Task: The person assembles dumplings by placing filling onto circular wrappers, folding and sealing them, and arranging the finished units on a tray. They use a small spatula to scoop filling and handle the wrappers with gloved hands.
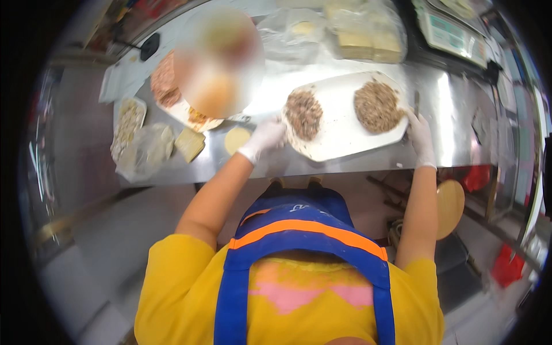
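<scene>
A white plastic tray (338,129) lies level over the near edge of the metal table, held at both ends. My left hand (268,137), in a thin whitish glove, grips its left rim. Gloved as well, my right hand (419,133) has hold of the right rim. A mound of dark, reddish-brown minced filling (304,113) sits at the tray's left end. At the right end is a rounder, browner mound of minced filling (377,107). Beside my right fingers stands a thin dark stick or handle (416,102). Left of my left hand lies a round dough wrapper (237,140).
Square wrappers (189,144) and a plastic bag (148,148) lie left, near a tray of pale pieces (129,114). Pink mince (166,82) is partly hidden by a blurred patch. Bagged wrapper stacks (368,45) and a scale (455,34) stand at the back. A round stool (450,209) is below.
</scene>
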The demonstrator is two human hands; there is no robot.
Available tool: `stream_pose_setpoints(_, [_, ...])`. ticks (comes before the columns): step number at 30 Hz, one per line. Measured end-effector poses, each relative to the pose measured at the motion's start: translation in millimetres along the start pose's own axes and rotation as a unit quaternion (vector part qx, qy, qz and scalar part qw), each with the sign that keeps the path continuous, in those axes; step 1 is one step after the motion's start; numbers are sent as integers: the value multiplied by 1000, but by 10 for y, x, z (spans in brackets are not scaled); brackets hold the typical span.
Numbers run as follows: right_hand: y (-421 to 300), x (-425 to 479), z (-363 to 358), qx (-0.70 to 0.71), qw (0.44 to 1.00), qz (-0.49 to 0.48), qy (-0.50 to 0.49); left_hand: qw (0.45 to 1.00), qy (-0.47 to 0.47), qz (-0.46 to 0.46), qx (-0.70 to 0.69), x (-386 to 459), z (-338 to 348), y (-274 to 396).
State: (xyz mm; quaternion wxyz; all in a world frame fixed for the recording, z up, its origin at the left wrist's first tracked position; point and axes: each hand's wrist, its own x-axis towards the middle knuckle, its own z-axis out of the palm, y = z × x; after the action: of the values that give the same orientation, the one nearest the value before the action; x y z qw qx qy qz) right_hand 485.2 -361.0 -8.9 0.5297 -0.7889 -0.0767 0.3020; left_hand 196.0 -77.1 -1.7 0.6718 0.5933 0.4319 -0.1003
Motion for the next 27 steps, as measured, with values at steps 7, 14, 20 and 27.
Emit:
stream_pose_setpoints(7, [312,-194,304,-12,996,-83,-30,982,-103,13,-156,-809,12,-454])
stream_pose_setpoints(14, [342,-1067,1013,177,980,84,-37,965,227,62,-114,-1140,-991,-1111])
stream_pose_setpoints(20, [287,-1651,2110,283,948,142,-13,761,535,203,305,-918,-1874,-1452])
stream_pose_setpoints(27, [262,-1949,2863,308,932,182,-63,823,356,193,399,-697,-2328,-1557])
